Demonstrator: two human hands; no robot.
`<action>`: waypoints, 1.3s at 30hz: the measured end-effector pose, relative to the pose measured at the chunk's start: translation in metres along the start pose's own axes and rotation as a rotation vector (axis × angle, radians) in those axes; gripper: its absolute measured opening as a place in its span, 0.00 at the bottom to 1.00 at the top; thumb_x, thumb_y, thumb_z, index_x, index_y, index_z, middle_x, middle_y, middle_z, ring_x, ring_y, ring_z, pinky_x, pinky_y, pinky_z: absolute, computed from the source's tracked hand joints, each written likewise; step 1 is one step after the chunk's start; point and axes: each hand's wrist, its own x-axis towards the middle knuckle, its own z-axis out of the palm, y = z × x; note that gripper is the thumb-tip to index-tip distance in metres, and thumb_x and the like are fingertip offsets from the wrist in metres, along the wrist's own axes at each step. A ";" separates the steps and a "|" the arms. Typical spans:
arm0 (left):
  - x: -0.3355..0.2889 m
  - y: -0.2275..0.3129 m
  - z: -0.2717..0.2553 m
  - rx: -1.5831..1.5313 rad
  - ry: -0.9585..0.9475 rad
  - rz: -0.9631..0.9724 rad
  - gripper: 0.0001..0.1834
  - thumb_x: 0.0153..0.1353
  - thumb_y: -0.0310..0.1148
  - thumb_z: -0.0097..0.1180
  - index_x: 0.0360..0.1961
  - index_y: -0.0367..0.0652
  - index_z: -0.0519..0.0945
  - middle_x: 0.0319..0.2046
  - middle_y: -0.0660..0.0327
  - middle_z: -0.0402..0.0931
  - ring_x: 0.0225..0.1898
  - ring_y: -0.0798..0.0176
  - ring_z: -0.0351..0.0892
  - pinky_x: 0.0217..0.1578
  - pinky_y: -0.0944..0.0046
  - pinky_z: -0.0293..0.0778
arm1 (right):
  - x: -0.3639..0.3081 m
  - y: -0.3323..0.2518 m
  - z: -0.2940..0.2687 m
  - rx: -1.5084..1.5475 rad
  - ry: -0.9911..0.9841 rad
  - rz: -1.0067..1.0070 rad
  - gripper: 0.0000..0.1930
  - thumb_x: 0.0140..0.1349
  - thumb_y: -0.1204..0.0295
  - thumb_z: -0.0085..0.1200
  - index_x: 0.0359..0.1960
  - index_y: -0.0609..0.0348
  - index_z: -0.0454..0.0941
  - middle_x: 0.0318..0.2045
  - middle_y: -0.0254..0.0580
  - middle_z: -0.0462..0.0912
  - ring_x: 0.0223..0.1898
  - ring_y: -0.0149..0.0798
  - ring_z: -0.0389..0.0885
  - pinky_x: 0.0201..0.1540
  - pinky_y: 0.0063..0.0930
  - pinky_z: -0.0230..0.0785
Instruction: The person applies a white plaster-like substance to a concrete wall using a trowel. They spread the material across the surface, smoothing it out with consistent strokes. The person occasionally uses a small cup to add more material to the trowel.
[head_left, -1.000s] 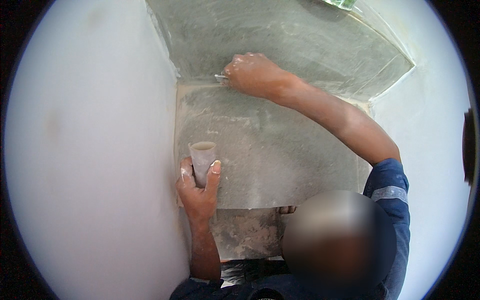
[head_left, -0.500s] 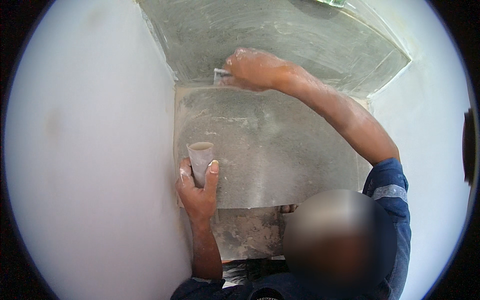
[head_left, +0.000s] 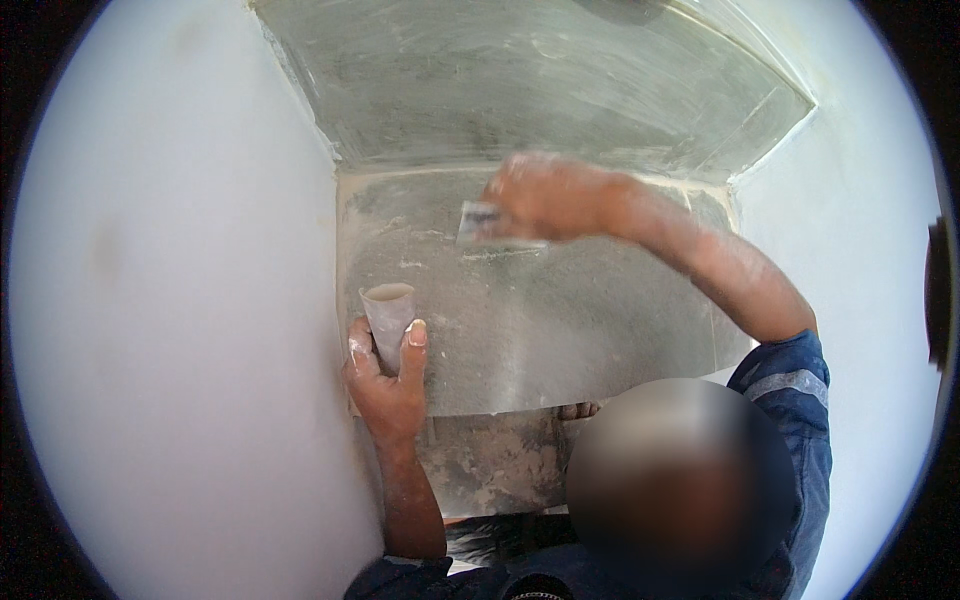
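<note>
My left hand (head_left: 388, 385) is wrapped round a greyish-white rolled sheet (head_left: 390, 318), which stands upright with its open end up. White dust or paste marks the thumb and finger. Farther off and to the right, my right hand (head_left: 550, 200) closes on a flat, pale scraper (head_left: 478, 222), its fingers partly blurred by motion. The scraper is over the far part of a grey slab (head_left: 590, 310); whether it touches the surface I cannot tell. A thin whitish streak shows on the slab just below the scraper.
Behind the slab rises a grey panel (head_left: 520, 90) smeared with white. White walls (head_left: 190, 300) (head_left: 870, 330) stand close on the left and right. Below the slab's near edge lies a stained, lower floor (head_left: 490, 465).
My right hand has come nearer with the scraper and slightly right, from the joint below the grey panel to over the slab. My left hand still holds the roll, little changed.
</note>
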 end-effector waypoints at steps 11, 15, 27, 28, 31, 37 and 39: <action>0.002 0.005 0.001 0.024 0.019 0.027 0.23 0.57 0.35 0.53 0.50 0.33 0.67 0.30 0.60 0.71 0.27 0.71 0.69 0.26 0.71 0.68 | -0.028 0.082 0.030 0.314 -0.055 0.639 0.30 0.54 0.47 0.51 0.29 0.72 0.76 0.20 0.48 0.77 0.21 0.42 0.76 0.24 0.34 0.70; 0.001 0.003 -0.001 0.023 -0.003 0.010 0.21 0.56 0.35 0.54 0.46 0.34 0.68 0.30 0.58 0.72 0.28 0.69 0.70 0.28 0.68 0.69 | -0.026 0.063 0.023 0.332 -0.143 0.602 0.33 0.55 0.43 0.46 0.36 0.70 0.74 0.28 0.53 0.77 0.30 0.44 0.77 0.30 0.40 0.71; 0.000 0.011 -0.002 -0.040 -0.044 -0.047 0.19 0.51 0.38 0.59 0.36 0.32 0.71 0.23 0.57 0.73 0.26 0.66 0.72 0.27 0.64 0.69 | 0.016 0.042 0.026 0.092 -0.082 0.361 0.31 0.52 0.44 0.50 0.39 0.65 0.75 0.25 0.48 0.79 0.30 0.43 0.80 0.36 0.40 0.74; -0.001 0.012 -0.004 -0.045 -0.077 -0.021 0.19 0.50 0.38 0.59 0.36 0.32 0.72 0.22 0.58 0.73 0.25 0.67 0.72 0.26 0.65 0.69 | 0.020 0.037 0.025 0.039 -0.099 0.308 0.31 0.51 0.44 0.51 0.39 0.64 0.75 0.25 0.48 0.79 0.30 0.44 0.80 0.37 0.40 0.74; 0.003 0.009 -0.014 -0.096 -0.295 0.134 0.20 0.47 0.39 0.60 0.34 0.32 0.73 0.21 0.58 0.73 0.22 0.67 0.72 0.23 0.65 0.69 | 0.033 0.025 -0.004 0.136 -0.192 0.384 0.27 0.55 0.51 0.50 0.47 0.61 0.72 0.36 0.53 0.78 0.40 0.44 0.78 0.43 0.38 0.74; 0.011 0.005 -0.023 -0.194 -0.586 0.178 0.23 0.44 0.43 0.62 0.33 0.32 0.74 0.20 0.57 0.73 0.21 0.66 0.73 0.23 0.66 0.69 | 0.057 0.030 0.026 -0.157 -0.375 0.016 0.22 0.60 0.70 0.45 0.58 0.54 0.62 0.51 0.49 0.68 0.51 0.44 0.71 0.49 0.35 0.70; 0.013 0.008 -0.021 -0.227 -0.629 0.166 0.25 0.44 0.44 0.62 0.34 0.32 0.74 0.20 0.57 0.74 0.21 0.65 0.73 0.23 0.66 0.69 | 0.058 0.053 0.032 -0.094 -0.233 0.033 0.22 0.57 0.57 0.48 0.49 0.57 0.71 0.42 0.48 0.75 0.45 0.46 0.76 0.46 0.39 0.72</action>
